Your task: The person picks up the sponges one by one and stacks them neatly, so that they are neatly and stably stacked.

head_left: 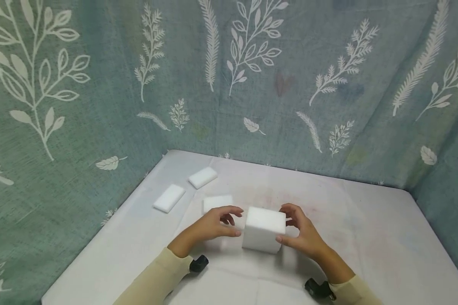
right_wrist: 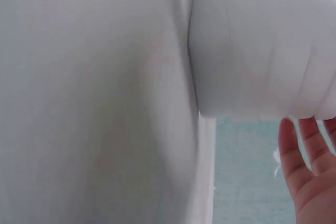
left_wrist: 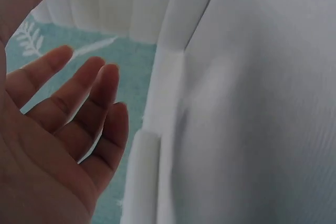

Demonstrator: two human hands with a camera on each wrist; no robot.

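Observation:
A stack of white sponge-like blocks [head_left: 265,228] stands on the white-covered table in front of me. Its layers show as seams in the right wrist view, where the stack [right_wrist: 252,51] appears turned sideways. To the left of it my left hand [head_left: 215,224] is held with fingers spread and loosely bent, a gap between them and the stack. Nothing lies in that palm in the left wrist view. At the stack's right side is my right hand [head_left: 299,233], thumb by the front corner and fingers towards the back. Its fingertips [right_wrist: 287,129] are at the stack's side, apparently touching lightly.
A single white block [head_left: 217,201] lies just behind my left hand. Two more, one block [head_left: 169,198] and another block [head_left: 202,177], lie farther left. A green leaf-patterned cloth [head_left: 229,127] hangs along the table's [head_left: 366,237] back and sides.

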